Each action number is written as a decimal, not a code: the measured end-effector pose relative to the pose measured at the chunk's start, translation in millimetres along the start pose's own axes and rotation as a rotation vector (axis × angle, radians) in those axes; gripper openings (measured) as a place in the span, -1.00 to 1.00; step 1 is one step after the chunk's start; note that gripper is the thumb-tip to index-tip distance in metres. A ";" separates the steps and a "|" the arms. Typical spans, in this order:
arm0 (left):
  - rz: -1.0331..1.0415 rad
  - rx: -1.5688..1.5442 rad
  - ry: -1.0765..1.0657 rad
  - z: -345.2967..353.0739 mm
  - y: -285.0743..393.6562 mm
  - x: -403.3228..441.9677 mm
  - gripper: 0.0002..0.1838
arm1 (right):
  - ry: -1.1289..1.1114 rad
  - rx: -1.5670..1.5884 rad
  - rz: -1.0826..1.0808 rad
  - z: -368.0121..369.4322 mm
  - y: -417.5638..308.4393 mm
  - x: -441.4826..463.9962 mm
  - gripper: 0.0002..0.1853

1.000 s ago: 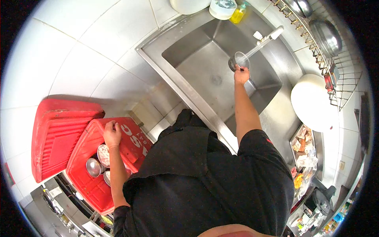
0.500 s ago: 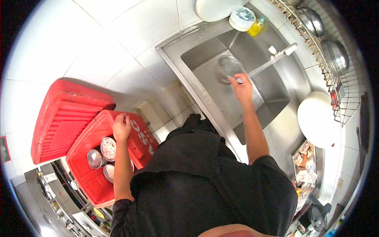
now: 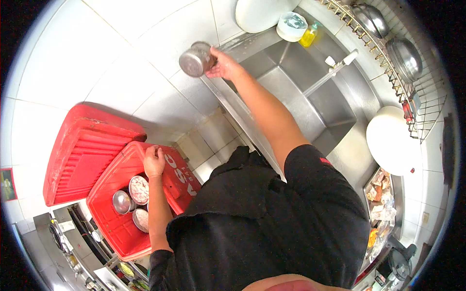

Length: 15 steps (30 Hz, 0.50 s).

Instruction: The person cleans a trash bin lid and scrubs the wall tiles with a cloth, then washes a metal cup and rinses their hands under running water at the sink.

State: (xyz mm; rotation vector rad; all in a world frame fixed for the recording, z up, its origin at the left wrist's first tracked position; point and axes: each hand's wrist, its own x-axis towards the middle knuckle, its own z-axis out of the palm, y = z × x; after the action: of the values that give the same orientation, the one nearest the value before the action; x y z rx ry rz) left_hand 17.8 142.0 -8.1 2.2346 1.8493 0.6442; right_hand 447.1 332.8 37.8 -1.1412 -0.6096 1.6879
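Note:
My right hand (image 3: 222,65) grips a metal bowl (image 3: 194,63) by its side, tilted so that its base faces the wall. The bowl is just past the sink's corner and slightly blurred. On the near rim of a red cooler box (image 3: 112,182) rests my left hand (image 3: 154,162), its fingers curled over the edge. Inside the box are a bowl of pale, pinkish food (image 3: 139,189), a second filled bowl (image 3: 141,219) and a shiny metal bowl (image 3: 121,202). My left forearm covers part of the box. Its red lid (image 3: 85,160) leans against the wall.
A steel sink (image 3: 274,102) with a tap (image 3: 340,68) lies ahead. Behind it stand a white tub (image 3: 291,29) and a yellow soap bottle (image 3: 308,36). To the right are a wire rack (image 3: 383,58) with metal bowls, a white round board (image 3: 393,140) and a food tray (image 3: 381,199).
My right hand has lifted the metal bowl out of the sink and carried it left past the sink's edge. My left hand stays on the box rim.

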 end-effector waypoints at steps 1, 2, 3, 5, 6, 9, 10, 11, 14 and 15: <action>-0.001 -0.004 0.002 1.3 -1.3 -1.0 -0.78 | 0.010 0.021 -0.019 -1.3 -9.6 -5.0 -0.22; 0.001 -0.005 0.009 2.3 -1.3 -1.5 -0.78 | 0.019 0.041 -0.037 -3.0 -18.8 -10.7 -0.21; 0.004 -0.006 0.016 2.6 -1.7 -1.6 -0.78 | 0.034 0.027 -0.068 -6.0 -19.5 -22.7 -0.22; 0.006 -0.008 0.030 2.2 -2.8 -0.4 -0.78 | 0.087 -0.045 -0.146 -28.5 -4.0 -47.2 -0.24; 0.006 -0.011 0.034 2.4 -3.2 -0.5 -0.79 | 0.113 -0.080 -0.185 -46.7 5.0 -57.2 -0.25; -0.025 -0.014 0.024 -2.7 5.9 -0.2 -0.79 | 0.455 -0.136 -0.176 -133.6 40.8 -76.6 -0.35; -0.036 -0.016 0.019 -3.8 8.9 1.6 -0.80 | 0.629 -0.118 -0.202 -173.7 57.3 -81.0 -0.38; -0.028 -0.012 0.018 -3.7 8.9 2.0 -0.80 | 0.667 -0.247 -0.200 -232.8 70.8 -84.2 -0.42; 0.016 -0.002 0.019 -1.3 8.5 4.4 -0.80 | 1.020 -0.318 -0.253 -356.4 95.8 -104.6 -0.53; 0.035 0.003 0.028 1.0 5.8 4.0 -0.80 | 1.127 -0.382 -0.288 -389.5 100.9 -111.0 -0.55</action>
State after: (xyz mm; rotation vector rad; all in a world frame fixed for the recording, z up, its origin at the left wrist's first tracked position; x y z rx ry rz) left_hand 24.0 144.8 -5.8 2.2761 1.8283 0.6829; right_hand 760.7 149.1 -167.4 -1.9111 -0.3231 0.4968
